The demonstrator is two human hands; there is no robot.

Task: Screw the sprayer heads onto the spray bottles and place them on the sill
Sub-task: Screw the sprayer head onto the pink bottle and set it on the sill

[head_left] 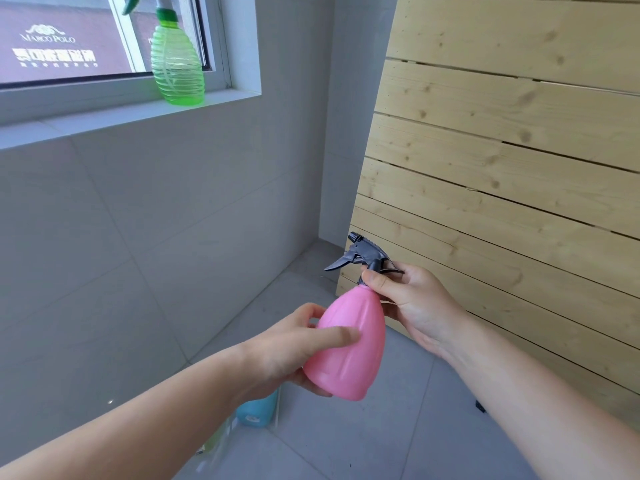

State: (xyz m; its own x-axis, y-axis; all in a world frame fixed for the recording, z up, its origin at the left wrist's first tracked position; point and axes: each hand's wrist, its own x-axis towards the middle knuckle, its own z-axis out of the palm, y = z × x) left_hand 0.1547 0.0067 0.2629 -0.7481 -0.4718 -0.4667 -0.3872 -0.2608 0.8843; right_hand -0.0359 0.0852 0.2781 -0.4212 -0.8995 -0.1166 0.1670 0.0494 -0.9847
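- My left hand (287, 344) cups the pink spray bottle (346, 344) low in the middle of the frame, its fingers (337, 336) wrapped and clamped around the belly, so the body cannot turn with the cap.
- My right hand (415, 299) sits at the neck, thumb and fingers (377, 282) pinched shut on the collar of the dark grey sprayer head (363, 252); whether the thread is fully home I cannot tell.
- To do this well, I judge, I should keep the head square to the neck, turn only the collar, and stop once it binds — thin plastic threads cross easily if tilted.
- The pink bottle is opaque, smooth and matte, egg-shaped with shallow lengthwise flutes that give my palm some bite.
- The trigger head is hard, angular plastic, nozzle pointing toward the upper left.
- Already on the white window sill (104, 109), upper left of the frame, stands a translucent green spray bottle (176, 69) with ribbed sides and its sprayer fitted.
- Below my left forearm a blue bottle (258, 412) stands on the grey tiled floor (346, 445) — only partly visible.
- Pale knotty wooden slats (502, 150) lean at the right.
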